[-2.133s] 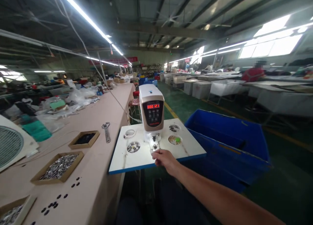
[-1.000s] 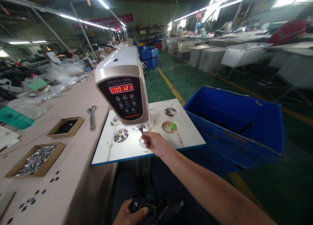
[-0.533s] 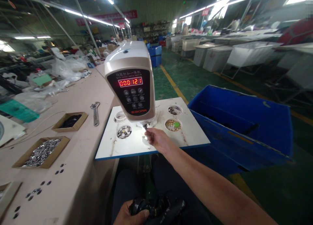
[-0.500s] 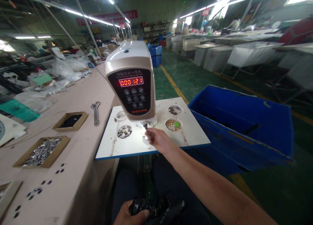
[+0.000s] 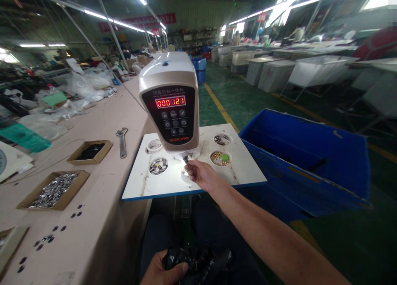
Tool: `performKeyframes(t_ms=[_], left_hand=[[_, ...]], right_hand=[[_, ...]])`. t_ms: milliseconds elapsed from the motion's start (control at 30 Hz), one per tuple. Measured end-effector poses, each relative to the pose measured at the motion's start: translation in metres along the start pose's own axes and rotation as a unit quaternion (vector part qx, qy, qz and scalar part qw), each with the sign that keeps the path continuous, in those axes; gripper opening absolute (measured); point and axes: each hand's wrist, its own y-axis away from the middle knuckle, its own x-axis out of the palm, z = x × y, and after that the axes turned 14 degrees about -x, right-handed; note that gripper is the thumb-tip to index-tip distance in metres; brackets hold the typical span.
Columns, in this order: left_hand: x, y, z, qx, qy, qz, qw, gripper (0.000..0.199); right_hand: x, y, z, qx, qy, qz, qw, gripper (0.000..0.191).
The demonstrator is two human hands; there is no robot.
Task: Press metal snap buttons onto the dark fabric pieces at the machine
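Note:
My right hand (image 5: 200, 174) is at the press head of a riveting machine (image 5: 169, 94), its fingers pinched together just below the black tip. Whatever lies between those fingertips is too small to make out. Low in the view, my left hand (image 5: 166, 270) grips a bundle of black straps (image 5: 198, 262) over my lap. Around the machine, the white work plate (image 5: 173, 185) has round wells. One well holds gold rivets (image 5: 217, 157) with a green piece among them; another contains silver metal pieces (image 5: 159, 166).
Left, on the long table (image 5: 102, 185), lie an adjustable wrench (image 5: 123, 142), a cardboard tray of silver parts (image 5: 81, 181) and a tray of black parts (image 5: 70, 159). A large blue bin (image 5: 341, 152) stands at the right.
The machine appears slightly further right in view. My right hand stays at the press head, and my left hand keeps hold of the black straps, which have shifted slightly.

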Motion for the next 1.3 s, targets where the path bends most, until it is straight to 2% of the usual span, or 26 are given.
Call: performKeyframes(t_ms=[200, 267, 333, 367, 400, 467, 500, 533, 667, 733, 833, 900, 1033, 1300], left_hand=[[0.004, 0.008, -0.033, 0.022, -0.016, 0.016, 0.999, 0.049], [0.004, 0.011, -0.047, 0.031, -0.028, 0.031, 0.999, 0.047], [0.003, 0.014, -0.061, 0.05, -0.052, 0.039, 0.997, 0.044], [0.003, 0.015, -0.069, 0.061, -0.067, 0.04, 0.995, 0.042], [0.004, 0.016, -0.077, 0.073, -0.084, 0.039, 0.993, 0.041], [0.007, 0.018, -0.095, 0.108, -0.125, 0.038, 0.986, 0.038], [0.009, 0.019, -0.103, 0.127, -0.146, 0.04, 0.98, 0.037], [0.011, 0.019, -0.111, 0.144, -0.163, 0.044, 0.975, 0.036], [0.018, 0.014, -0.132, 0.167, -0.197, 0.066, 0.964, 0.037], [0.018, 0.008, -0.136, 0.168, -0.217, 0.051, 0.96, 0.037], [0.014, -0.003, -0.142, 0.137, -0.241, 0.045, 0.96, 0.033], [0.01, -0.009, -0.149, 0.113, -0.243, 0.068, 0.961, 0.031], [0.003, -0.02, -0.17, 0.11, -0.229, 0.074, 0.964, 0.028], [-0.013, -0.066, -0.214, 0.105, -0.219, -0.001, 0.97, 0.034]], right_hand=[[-0.003, 0.001, 0.004, -0.012, 0.041, 0.007, 0.999, 0.009], [-0.007, 0.015, 0.001, -0.018, 0.061, 0.01, 0.998, 0.012], [-0.015, 0.039, -0.005, -0.036, 0.127, 0.06, 0.989, 0.017], [-0.019, 0.053, -0.008, -0.054, 0.185, 0.111, 0.975, 0.021], [-0.025, 0.067, -0.011, -0.074, 0.253, 0.178, 0.948, 0.025], [-0.035, 0.091, -0.015, -0.104, 0.358, 0.295, 0.879, 0.04], [-0.04, 0.1, -0.015, -0.105, 0.38, 0.333, 0.857, 0.049], [-0.045, 0.106, -0.015, -0.098, 0.384, 0.355, 0.847, 0.058], [-0.054, 0.109, -0.006, -0.086, 0.368, 0.359, 0.854, 0.07], [-0.055, 0.105, 0.002, -0.11, 0.408, 0.354, 0.834, 0.062], [-0.052, 0.099, 0.013, -0.109, 0.49, 0.343, 0.794, 0.036], [-0.051, 0.094, 0.019, -0.088, 0.515, 0.344, 0.78, 0.035], [-0.047, 0.077, 0.025, -0.062, 0.473, 0.342, 0.809, 0.029], [-0.035, 0.014, 0.032, -0.056, 0.444, 0.273, 0.852, 0.023]])
